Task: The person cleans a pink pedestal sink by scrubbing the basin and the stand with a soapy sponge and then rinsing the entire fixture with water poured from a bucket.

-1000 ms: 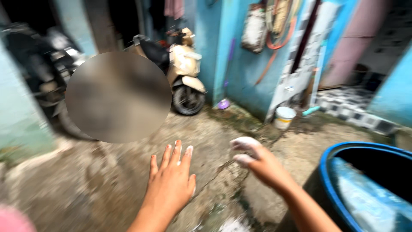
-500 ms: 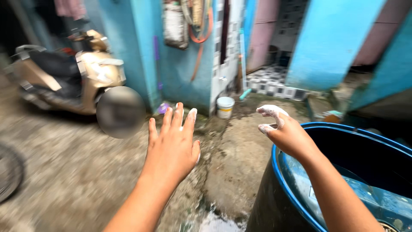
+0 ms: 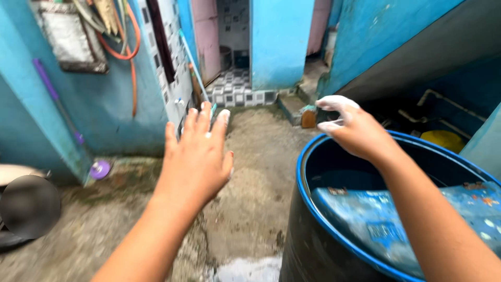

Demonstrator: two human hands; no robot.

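Far left, low: small round purple plastic lid (image 3: 99, 169) lying flat on the damp concrete ground (image 3: 261, 172) at the foot of the blue painted wall (image 3: 99, 112). Purple-handled stick (image 3: 55, 99) leaning against that wall, probably parked there to stay upright. Orange hose (image 3: 131, 57) looped and hung high on the same wall, off the wet ground.

Left of centre: left hand (image 3: 195, 162) raised palm-down over the concrete, fingers (image 3: 206, 122) straight and slightly spread, gripping nothing; pale wet film on the tips, so probably held out to drip or dry.

Centre, far: black-and-white checkered tile floor (image 3: 235, 94) inside an open doorway.

Right of centre: right hand (image 3: 355, 130) above the far rim of the large blue plastic barrel (image 3: 300, 172), fingers loosely curled, coated white as with soap or lather; whether pinching something small, cannot tell. Held over the barrel mouth, likely so drips fall inside.

Inside the barrel: flat blue plastic sheet (image 3: 376, 219), spotted and worn, lying at a slant.

Far right, behind: yellow round container (image 3: 443, 138), partly hidden.
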